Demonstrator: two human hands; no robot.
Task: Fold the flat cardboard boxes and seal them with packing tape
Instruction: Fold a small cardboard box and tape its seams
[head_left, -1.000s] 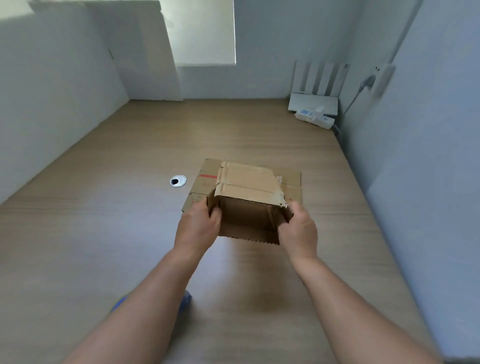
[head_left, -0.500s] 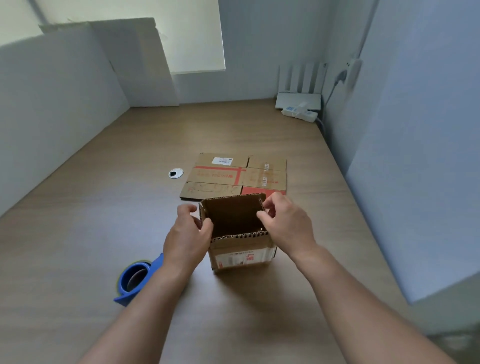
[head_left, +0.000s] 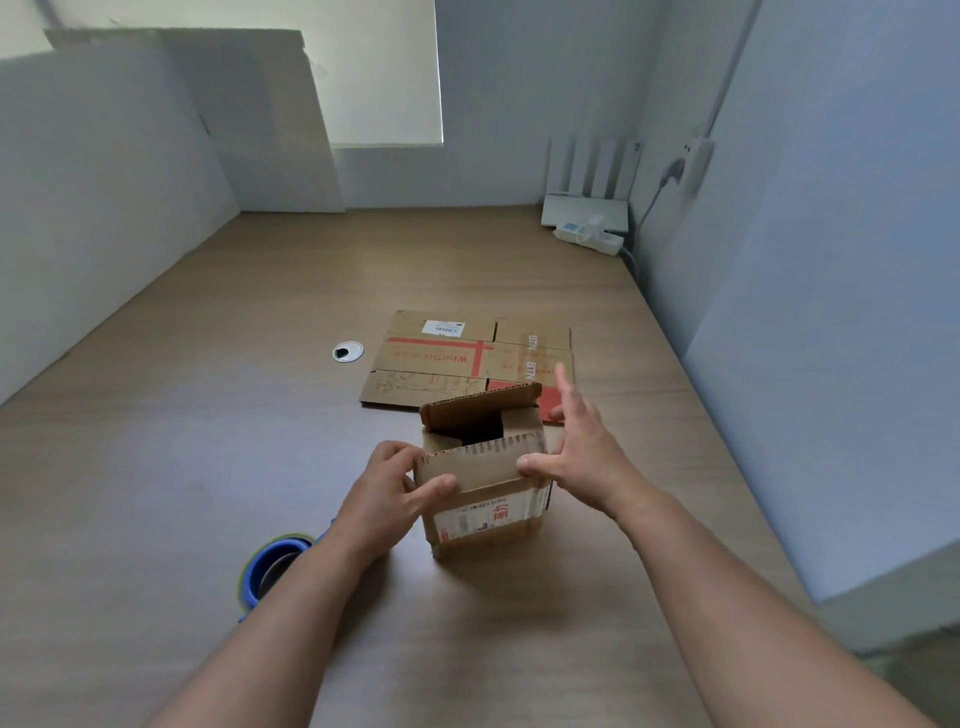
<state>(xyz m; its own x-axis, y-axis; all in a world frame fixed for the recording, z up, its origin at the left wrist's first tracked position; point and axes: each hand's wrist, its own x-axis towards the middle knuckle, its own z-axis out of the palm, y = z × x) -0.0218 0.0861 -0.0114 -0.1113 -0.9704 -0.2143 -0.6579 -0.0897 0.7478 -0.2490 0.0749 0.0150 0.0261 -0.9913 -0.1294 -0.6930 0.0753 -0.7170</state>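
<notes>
A small brown cardboard box (head_left: 485, 512) stands upright on the wooden table, its top flaps partly folded inward and a dark gap left in the middle. My left hand (head_left: 387, 491) grips the box's left side, thumb on the near flap. My right hand (head_left: 582, 452) rests against the right side with fingers spread and straight, thumb pressing the near flap. A flat cardboard box (head_left: 467, 358) with red print lies just behind. A blue tape dispenser (head_left: 270, 569) sits to the near left, partly hidden by my left forearm.
A round cable grommet (head_left: 347, 352) is set in the table (head_left: 208, 415) left of the flat box. A white router (head_left: 587, 208) and power strip (head_left: 589, 236) sit at the far right corner. Walls close in on the left, back and right.
The box went from held up with its taped bottom showing to standing upright on the table. Its top flaps have since folded inward, and my right hand has opened its fingers.
</notes>
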